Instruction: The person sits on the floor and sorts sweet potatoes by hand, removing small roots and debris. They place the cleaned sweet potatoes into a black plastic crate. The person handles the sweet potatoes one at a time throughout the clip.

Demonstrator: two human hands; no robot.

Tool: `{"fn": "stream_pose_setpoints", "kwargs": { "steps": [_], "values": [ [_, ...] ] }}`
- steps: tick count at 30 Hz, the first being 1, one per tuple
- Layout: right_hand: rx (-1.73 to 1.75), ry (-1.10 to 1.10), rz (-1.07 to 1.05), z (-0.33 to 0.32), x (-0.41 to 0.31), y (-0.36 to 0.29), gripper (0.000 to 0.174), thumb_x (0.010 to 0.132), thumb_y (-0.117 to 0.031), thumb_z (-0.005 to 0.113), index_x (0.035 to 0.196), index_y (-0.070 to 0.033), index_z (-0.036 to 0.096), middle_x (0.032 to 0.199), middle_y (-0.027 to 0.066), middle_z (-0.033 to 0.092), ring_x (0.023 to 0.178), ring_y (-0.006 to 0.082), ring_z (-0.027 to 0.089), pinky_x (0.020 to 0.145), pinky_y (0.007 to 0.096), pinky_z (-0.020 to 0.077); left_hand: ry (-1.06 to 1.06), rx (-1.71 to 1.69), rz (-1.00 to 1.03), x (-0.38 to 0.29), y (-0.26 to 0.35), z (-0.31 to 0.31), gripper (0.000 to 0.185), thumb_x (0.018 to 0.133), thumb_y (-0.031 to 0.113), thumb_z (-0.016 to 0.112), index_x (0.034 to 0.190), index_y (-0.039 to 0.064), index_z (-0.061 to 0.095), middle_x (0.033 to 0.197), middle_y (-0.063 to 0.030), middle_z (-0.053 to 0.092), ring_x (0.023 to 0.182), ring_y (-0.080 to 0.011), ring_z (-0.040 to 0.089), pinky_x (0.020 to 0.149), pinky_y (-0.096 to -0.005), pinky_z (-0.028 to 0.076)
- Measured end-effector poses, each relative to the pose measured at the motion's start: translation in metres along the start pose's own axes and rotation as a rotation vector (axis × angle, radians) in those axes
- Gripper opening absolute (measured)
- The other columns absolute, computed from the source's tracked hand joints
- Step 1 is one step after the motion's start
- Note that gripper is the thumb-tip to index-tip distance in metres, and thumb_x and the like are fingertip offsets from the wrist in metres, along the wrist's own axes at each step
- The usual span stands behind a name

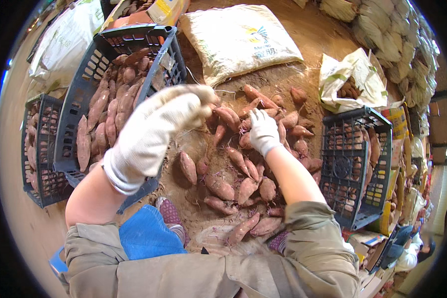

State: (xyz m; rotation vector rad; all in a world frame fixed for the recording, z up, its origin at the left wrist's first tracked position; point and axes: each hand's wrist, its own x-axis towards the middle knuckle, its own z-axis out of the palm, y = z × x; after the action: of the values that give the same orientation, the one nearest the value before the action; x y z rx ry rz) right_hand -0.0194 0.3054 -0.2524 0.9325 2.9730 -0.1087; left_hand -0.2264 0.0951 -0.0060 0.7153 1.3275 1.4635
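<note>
Sweet potatoes [219, 187] with thin purple sprouts lie loose on the dirt floor before me. My right hand [262, 130], in a white knit glove, rests on some at the upper part of the pile; whether its fingers grip one cannot be told. Blurred and nearer to the camera, my gloved left hand [160, 123] is raised between the pile and a dark plastic crate [74, 100] of sweet potatoes. Its fingers are bent towards the pile, and whether they hold anything is unclear.
A printed white woven sack [242, 41] lies beyond the pile. At right stand another crate [342, 164] and an open sack [352, 82]; at left, a smaller crate [41, 149]. Stacked sacks [387, 33] line the upper right. A person [408, 253] sits at the far lower right.
</note>
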Motion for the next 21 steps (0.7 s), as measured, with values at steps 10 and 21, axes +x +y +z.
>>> {"fn": "stream_pose_setpoints", "kwargs": {
  "steps": [10,21],
  "values": [
    [-0.247,-0.261,-0.073,-0.024,0.026,0.022,0.067,0.075,-0.041,0.075,0.134,-0.017,0.055,0.113,0.0098,0.062,0.108,0.0276,0.058,0.093,0.0423,0.0429,0.037,-0.237,-0.315,0.008,-0.022,-0.013,0.038,0.103,0.029,0.049,0.128,0.001,0.058,0.122,-0.0072,0.064,0.107,-0.0170,0.062,0.091,-0.0321,0.048],
    [2.065,-0.471,0.097,-0.242,-0.120,0.008,0.073,0.090,-0.034,0.071,0.146,-0.003,0.038,0.138,0.0147,0.055,0.128,0.0288,0.052,0.113,0.0456,0.0361,-0.372,0.376,-0.381,-0.034,-0.033,0.104,0.094,0.082,0.032,0.078,0.151,-0.001,0.025,0.136,-0.0138,0.054,0.129,-0.0233,0.048,0.111,-0.0379,0.037]
  ]
}}
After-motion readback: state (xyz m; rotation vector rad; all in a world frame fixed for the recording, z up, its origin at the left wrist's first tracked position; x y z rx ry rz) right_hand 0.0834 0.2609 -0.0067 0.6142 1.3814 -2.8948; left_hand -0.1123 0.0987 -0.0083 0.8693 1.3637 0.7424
